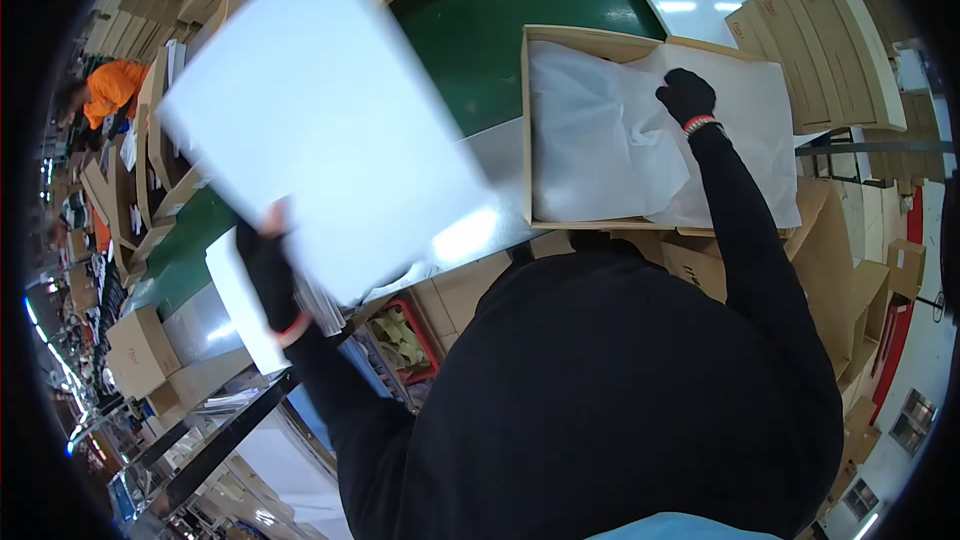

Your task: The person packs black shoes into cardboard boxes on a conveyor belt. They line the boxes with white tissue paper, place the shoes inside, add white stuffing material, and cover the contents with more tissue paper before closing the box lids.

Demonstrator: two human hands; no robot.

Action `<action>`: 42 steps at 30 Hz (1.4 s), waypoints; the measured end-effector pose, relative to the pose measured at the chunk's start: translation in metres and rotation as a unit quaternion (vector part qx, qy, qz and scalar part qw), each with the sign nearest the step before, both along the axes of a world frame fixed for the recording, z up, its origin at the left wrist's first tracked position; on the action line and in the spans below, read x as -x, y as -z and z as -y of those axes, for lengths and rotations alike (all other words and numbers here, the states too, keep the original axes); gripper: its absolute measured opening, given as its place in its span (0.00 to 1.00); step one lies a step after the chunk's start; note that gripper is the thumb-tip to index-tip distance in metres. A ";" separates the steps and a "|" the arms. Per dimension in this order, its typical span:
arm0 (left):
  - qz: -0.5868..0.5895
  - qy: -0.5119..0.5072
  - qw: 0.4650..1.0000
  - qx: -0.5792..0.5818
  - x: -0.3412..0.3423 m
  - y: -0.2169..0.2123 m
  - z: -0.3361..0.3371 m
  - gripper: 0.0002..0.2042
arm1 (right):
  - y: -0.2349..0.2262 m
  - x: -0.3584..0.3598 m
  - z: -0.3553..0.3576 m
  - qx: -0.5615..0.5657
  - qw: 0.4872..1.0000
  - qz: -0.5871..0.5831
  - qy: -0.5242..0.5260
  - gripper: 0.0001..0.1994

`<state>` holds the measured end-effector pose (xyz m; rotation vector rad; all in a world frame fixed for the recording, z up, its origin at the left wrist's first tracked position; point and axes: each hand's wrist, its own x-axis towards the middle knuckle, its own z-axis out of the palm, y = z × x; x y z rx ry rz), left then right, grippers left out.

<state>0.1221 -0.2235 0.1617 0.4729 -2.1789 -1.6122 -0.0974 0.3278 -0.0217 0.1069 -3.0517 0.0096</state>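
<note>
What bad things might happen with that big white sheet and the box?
The left hand pinches the big white sheet only at its lower edge, so it might slip or bend. The right hand presses crumpled white tissue paper inside the open cardboard box; the thin paper could tear or bunch up more.

A green conveyor belt, stacked flat cartons, a red basket and an orange-clad person surround.
</note>
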 end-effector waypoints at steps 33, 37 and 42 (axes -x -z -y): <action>0.522 0.332 0.573 0.538 0.022 0.126 -0.002 0.40 | -0.062 -0.140 -0.089 0.043 0.984 -0.121 0.124 0.36; 0.436 0.320 0.725 0.427 0.028 0.131 0.011 0.51 | -0.024 -0.152 -0.090 -0.109 0.976 -0.021 0.187 0.47; 0.234 0.444 0.836 0.224 0.082 0.070 -0.127 0.46 | -0.017 -0.166 -0.105 -0.156 0.959 0.018 0.235 0.42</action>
